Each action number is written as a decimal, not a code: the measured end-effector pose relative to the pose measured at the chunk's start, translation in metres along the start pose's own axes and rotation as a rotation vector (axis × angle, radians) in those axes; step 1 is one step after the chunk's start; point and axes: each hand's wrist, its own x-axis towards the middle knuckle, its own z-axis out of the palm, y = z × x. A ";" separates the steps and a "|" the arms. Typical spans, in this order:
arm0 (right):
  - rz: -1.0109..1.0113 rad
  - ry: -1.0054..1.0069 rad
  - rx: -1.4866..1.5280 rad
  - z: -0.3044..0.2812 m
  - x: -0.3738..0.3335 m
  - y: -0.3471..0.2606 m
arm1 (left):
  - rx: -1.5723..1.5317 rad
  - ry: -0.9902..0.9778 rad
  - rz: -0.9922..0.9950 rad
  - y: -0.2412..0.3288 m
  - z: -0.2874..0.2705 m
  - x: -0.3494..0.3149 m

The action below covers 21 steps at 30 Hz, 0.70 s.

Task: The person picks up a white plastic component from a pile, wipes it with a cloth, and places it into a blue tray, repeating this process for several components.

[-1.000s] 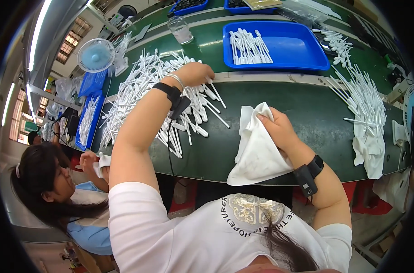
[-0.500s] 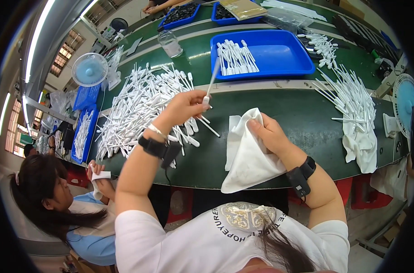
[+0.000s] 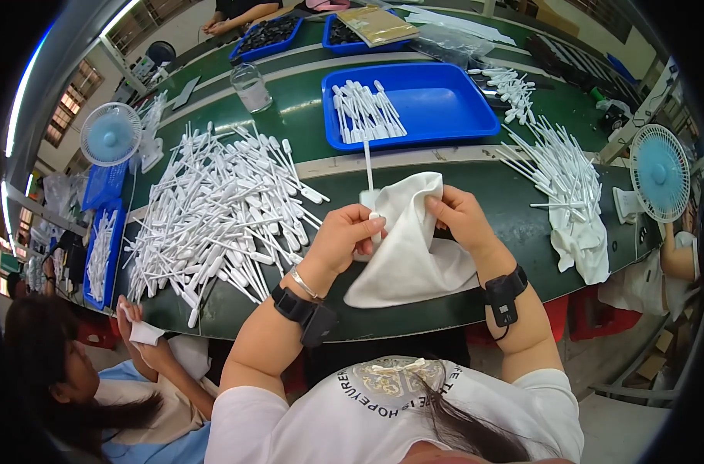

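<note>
So, L grip [image 3: 347,240] w/ pipette [image 3: 369,168], R grip [image 3: 462,220] w/ cloth [image 3: 414,267] (both wht).

The crumpled cloth [image 3: 414,255] is matt, soft-looking white fabric. The piled pipettes [image 3: 217,209] are smooth white plastic with a slight sheen; the tray [image 3: 449,104] is glossy blue plastic. The green tabletop [image 3: 526,240] looks smooth and faintly shiny, the bracelet [image 3: 302,284] polished metal.

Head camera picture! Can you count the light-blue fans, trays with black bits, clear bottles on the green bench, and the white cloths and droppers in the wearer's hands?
Light-blue fans: 2
Trays with black bits: 2
Clear bottle: 1
Held white cloth: 1
Held white dropper: 1
Total: 7
</note>
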 end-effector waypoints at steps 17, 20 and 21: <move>-0.300 0.062 -0.452 0.042 -0.012 0.033 | 0.569 0.016 0.270 -0.017 0.035 -0.018; -0.103 0.225 -0.134 0.033 -0.011 0.024 | 0.428 -0.096 0.106 -0.030 0.032 -0.015; -0.101 0.232 -0.135 0.032 -0.009 0.020 | 0.359 -0.141 0.023 -0.033 0.030 -0.015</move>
